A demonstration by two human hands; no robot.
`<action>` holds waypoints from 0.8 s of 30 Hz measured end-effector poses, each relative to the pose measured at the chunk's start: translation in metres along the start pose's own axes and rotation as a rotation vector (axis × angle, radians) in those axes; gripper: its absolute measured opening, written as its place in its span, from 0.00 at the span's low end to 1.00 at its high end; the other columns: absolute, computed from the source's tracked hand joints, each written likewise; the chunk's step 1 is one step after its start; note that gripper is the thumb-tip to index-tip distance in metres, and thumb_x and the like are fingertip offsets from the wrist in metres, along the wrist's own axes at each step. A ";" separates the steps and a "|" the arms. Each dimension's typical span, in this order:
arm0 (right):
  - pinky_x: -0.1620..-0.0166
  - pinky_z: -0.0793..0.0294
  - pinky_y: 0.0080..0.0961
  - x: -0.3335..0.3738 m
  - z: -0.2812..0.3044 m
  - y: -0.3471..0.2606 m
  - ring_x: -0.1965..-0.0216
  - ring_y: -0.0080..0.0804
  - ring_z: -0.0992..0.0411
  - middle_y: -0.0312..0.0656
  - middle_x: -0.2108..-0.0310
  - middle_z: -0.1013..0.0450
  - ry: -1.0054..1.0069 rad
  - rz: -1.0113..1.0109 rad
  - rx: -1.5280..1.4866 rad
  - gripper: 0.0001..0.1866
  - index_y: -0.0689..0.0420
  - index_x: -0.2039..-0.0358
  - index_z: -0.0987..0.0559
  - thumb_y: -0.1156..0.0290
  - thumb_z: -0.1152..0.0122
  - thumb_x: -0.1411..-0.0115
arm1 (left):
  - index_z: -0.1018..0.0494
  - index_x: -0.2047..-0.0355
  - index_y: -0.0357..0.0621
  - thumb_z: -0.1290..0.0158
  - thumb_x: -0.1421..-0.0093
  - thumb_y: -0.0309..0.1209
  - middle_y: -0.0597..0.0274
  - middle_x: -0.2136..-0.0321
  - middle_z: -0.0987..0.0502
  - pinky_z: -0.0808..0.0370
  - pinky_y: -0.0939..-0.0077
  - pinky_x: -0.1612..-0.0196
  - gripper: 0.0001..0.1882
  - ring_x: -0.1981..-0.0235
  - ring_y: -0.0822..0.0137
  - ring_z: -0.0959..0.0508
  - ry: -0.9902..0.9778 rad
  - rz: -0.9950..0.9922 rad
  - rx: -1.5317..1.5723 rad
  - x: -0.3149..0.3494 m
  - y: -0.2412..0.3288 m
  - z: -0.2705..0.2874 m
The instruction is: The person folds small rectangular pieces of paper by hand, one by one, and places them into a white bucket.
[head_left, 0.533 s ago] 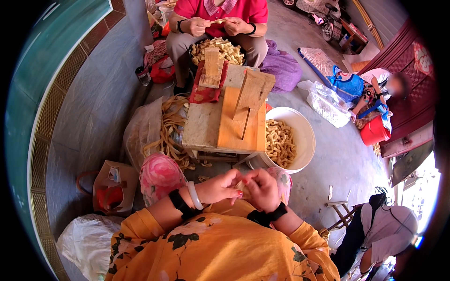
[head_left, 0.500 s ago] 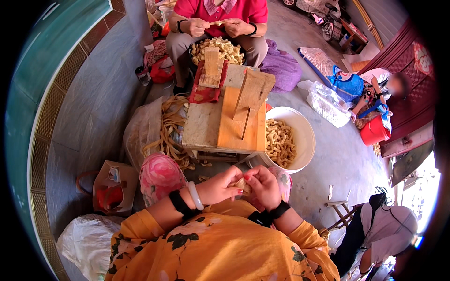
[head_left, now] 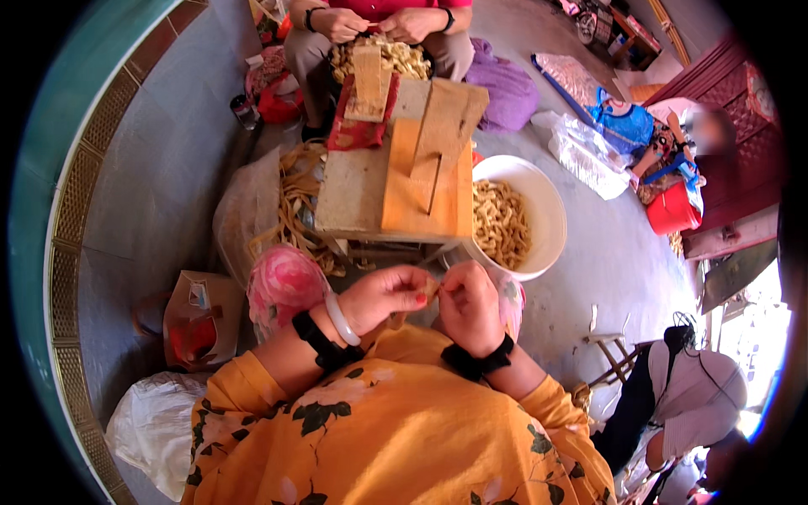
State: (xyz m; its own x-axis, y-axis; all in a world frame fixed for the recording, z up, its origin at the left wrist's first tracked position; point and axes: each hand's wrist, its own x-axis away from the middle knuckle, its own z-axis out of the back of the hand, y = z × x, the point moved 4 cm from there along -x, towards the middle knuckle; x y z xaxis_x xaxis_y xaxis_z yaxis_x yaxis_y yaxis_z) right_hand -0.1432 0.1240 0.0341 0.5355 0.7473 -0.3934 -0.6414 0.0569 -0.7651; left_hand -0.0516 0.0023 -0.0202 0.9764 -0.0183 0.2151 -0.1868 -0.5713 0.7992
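Observation:
Over my lap, my left hand (head_left: 383, 296) pinches one side of a small tan strip (head_left: 433, 289), thumb pressed against the fingers. My right hand (head_left: 473, 305), its fingers curled in, grips the strip's other side. A tail of the strip seems to hang below my left fingers; the fingers hide much of it. Just beyond my right hand stands a white bucket (head_left: 551, 231) of short, knotted tan pieces (head_left: 498, 220). Long flat tan strips (head_left: 295, 202) lie in a clear plastic bag (head_left: 240, 215), left of a low table (head_left: 349, 198).
On the table stand an orange-brown board with an upright wooden plank (head_left: 452, 126) and a smaller wooden stand (head_left: 368, 84) on red cloth. Across it, a person's hands (head_left: 374, 23) work above a heap of knotted pieces (head_left: 396, 55). A paper bag (head_left: 202, 316) sits at my left.
My view has tilted, so the table and bucket sit higher in the picture. My right hand has turned and curled, and my hands have drawn slightly apart with the strip between them.

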 end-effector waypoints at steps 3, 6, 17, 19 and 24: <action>0.66 0.29 0.25 -0.009 0.003 -0.013 0.69 0.39 0.29 0.42 0.65 0.29 -0.050 0.198 0.040 0.15 0.59 0.67 0.29 0.85 0.40 0.56 | 0.31 0.64 0.43 0.48 0.39 0.25 0.69 0.57 0.30 0.33 0.83 0.56 0.04 0.61 0.78 0.32 0.016 -0.118 -0.008 0.002 0.010 -0.002; 0.66 0.29 0.25 -0.010 0.004 -0.020 0.68 0.40 0.29 0.42 0.64 0.28 -0.089 0.170 0.028 0.18 0.59 0.64 0.27 0.84 0.37 0.57 | 0.31 0.65 0.42 0.49 0.39 0.26 0.69 0.55 0.31 0.33 0.83 0.55 0.04 0.61 0.78 0.32 0.080 -0.136 -0.042 0.005 0.012 -0.002; 0.74 0.31 0.22 -0.007 -0.003 -0.006 0.77 0.32 0.30 0.41 0.77 0.29 -0.177 -0.125 0.074 0.07 0.60 0.69 0.26 0.73 0.38 0.47 | 0.28 0.62 0.38 0.48 0.41 0.22 0.67 0.59 0.30 0.31 0.82 0.56 0.07 0.61 0.77 0.29 0.168 -0.219 -0.083 0.006 0.013 -0.003; 0.74 0.31 0.24 0.002 -0.007 0.006 0.78 0.34 0.30 0.43 0.78 0.29 -0.283 -0.349 -0.240 0.06 0.60 0.71 0.27 0.72 0.40 0.45 | 0.28 0.60 0.37 0.49 0.40 0.23 0.65 0.63 0.29 0.29 0.81 0.59 0.07 0.64 0.77 0.28 0.197 -0.537 -0.626 0.010 0.026 -0.004; 0.75 0.35 0.28 -0.004 -0.003 -0.010 0.81 0.37 0.33 0.45 0.81 0.32 -0.224 -0.008 0.036 0.11 0.61 0.77 0.29 0.69 0.47 0.39 | 0.28 0.63 0.37 0.51 0.37 0.26 0.62 0.69 0.25 0.28 0.80 0.67 0.06 0.72 0.73 0.26 0.269 -0.394 -0.554 0.013 0.029 -0.015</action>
State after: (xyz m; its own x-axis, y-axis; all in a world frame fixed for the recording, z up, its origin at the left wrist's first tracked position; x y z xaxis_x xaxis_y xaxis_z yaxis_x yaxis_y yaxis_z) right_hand -0.1372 0.1181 0.0422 0.4075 0.8750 -0.2614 -0.6592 0.0837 -0.7473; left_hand -0.0458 -0.0019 0.0141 0.9356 0.3454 -0.0734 0.0758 0.0064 0.9971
